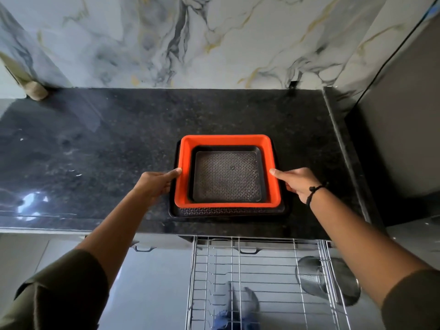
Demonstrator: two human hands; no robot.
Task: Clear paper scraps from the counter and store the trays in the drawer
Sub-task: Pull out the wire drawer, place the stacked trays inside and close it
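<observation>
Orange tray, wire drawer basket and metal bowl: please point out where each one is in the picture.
orange tray [225,140]: head view, on its far rim.
wire drawer basket [238,270]: head view, on a wire of its bottom grid.
metal bowl [309,277]: head view, on its steel side.

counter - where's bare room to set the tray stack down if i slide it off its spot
The black counter is bare left of the tray stack, out to the beige object in the back corner, and behind it up to the marble wall. Right of the stack only a narrow strip remains; both hands flank the stack.
</observation>
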